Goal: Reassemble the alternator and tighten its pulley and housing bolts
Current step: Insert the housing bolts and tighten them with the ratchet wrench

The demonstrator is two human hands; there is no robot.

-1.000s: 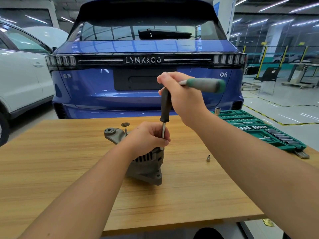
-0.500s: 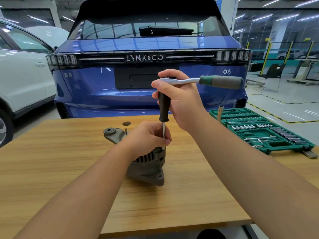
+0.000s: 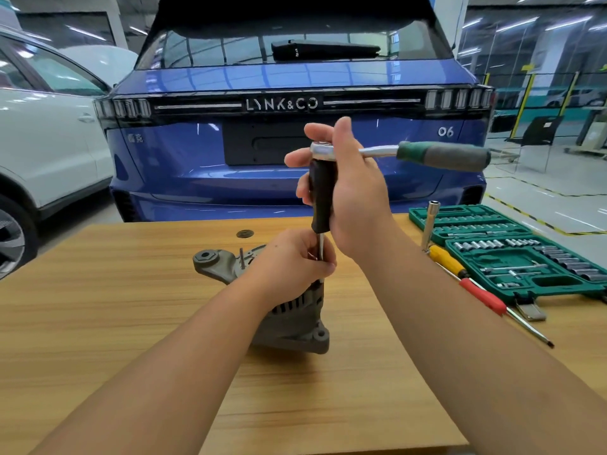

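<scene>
Pinching the driver shaft (image 3: 321, 246), the left hand (image 3: 289, 261) steadied the alternator (image 3: 295, 320); the right hand (image 3: 348, 188) clasped the driver handle (image 3: 322, 195) under the ratchet (image 3: 404, 152), whose sideways pull likely risked slipping off the bolt.

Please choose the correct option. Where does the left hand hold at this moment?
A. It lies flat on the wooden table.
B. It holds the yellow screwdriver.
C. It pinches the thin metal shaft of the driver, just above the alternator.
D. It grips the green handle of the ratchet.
C: the left hand pinches the metal shaft just above the alternator, while the right hand grips the black handle under the ratchet.
</scene>
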